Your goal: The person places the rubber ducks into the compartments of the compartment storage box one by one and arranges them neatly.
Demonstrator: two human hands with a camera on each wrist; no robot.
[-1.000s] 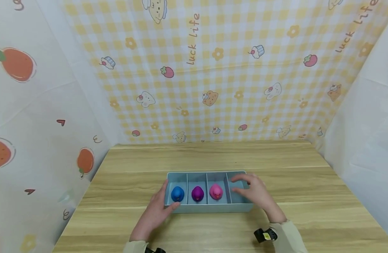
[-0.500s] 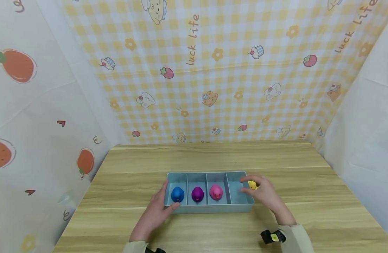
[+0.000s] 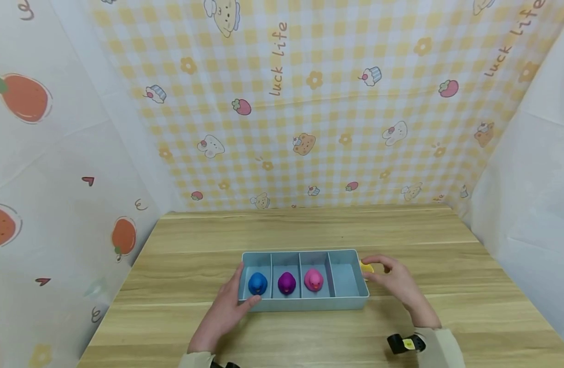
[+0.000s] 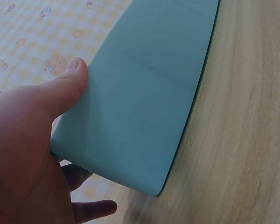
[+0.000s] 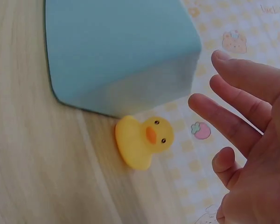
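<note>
A blue-grey divided box sits on the wooden table. My left hand holds its left end, thumb over the near rim and other fingers along the side; the left wrist view shows the thumb at the box's edge. A blue rubber duck, a purple one and a pink one occupy the first three compartments; the rightmost is bare. Just outside the right end stands a yellow rubber duck. Over it, apart from it, is my right hand, thumb and fingers spread.
Wooden tabletop surrounds the box. A yellow checked cloth hangs behind the table, with a white printed cloth on the left and a pale one on the right.
My right hand has moved rightward from over the rightmost compartment to beyond the box's right end, beside the yellow duck. The left hand and the box have stayed in place.
</note>
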